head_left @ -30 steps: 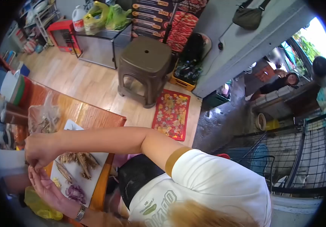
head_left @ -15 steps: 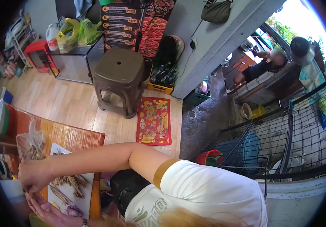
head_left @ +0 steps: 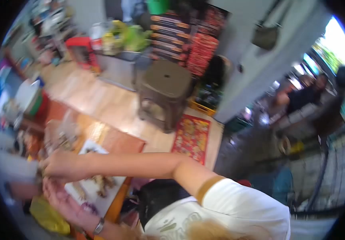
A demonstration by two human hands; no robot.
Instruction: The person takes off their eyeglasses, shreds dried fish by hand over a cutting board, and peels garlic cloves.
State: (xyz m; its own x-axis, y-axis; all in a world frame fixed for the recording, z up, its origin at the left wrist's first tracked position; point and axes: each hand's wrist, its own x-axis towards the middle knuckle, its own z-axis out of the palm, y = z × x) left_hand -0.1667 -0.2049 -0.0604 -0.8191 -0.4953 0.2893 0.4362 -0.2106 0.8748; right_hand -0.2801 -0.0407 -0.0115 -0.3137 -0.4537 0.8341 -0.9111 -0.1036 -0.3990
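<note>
My right hand (head_left: 66, 166), on the bare arm with the white sleeve, is closed, fingers curled down at the left edge of the table. Whatever it grips is hidden. Just below it my left hand (head_left: 58, 196), with a watch (head_left: 99, 226) at the wrist, is palm up with fingers stretched out, touching or nearly touching the right. Both are blurred. Beneath the right forearm lies a white cutting board (head_left: 112, 200) with several small dried fish (head_left: 100, 186) and some chopped purple onion (head_left: 89, 208). A clear plastic bag (head_left: 64, 134) sits beyond the right hand.
A yellow-green plastic bag (head_left: 52, 216) lies below my left hand. Past the wooden table (head_left: 120, 140) stand a brown stool (head_left: 166, 80), a red floral mat (head_left: 192, 138) and a yellow crate of bottles (head_left: 202, 107). A person (head_left: 300, 96) is outside beyond the doorway.
My view has swung, so the room and both hands appear farther right, with more blur. The yellow-green bag shows more fully. My hands stay together beside the board.
</note>
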